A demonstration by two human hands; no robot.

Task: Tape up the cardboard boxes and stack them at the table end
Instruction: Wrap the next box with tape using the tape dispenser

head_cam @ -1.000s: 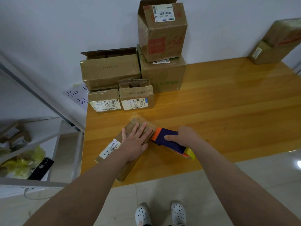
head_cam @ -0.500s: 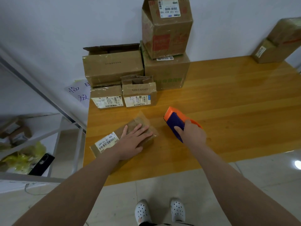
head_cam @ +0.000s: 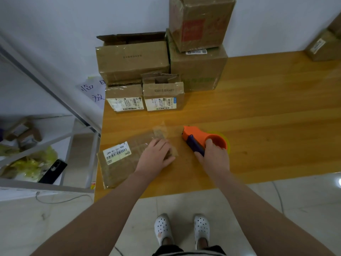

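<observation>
- Flat cardboard box (head_cam: 127,167) lies on the bench (head_cam: 267,126) at the near-left corner, white barcode label (head_cam: 116,153) facing up on its left part.
- Left grip (head_cam: 154,157): palm down on the right end of the flat box, fingers laid on top and pressing, not wrapped round anything.
- Right grip (head_cam: 214,159): just right of the flat box, clamped on the blue handle of the orange tape dispenser (head_cam: 199,136); the dispenser's nose points at the box.
- Clear tape strip (head_cam: 166,130) shows between the box's right end and the dispenser nose; can't tell if it's cut.
- Behind the flat box: two small labelled boxes (head_cam: 124,98) side by side, the right one with its top flaps open.
- Further behind, at the wall: larger boxes (head_cam: 132,60), one more stacked on the right-hand one.
- Left of the flat box, off the bench: metal shelf (head_cam: 36,145) with a black phone (head_cam: 52,171).
</observation>
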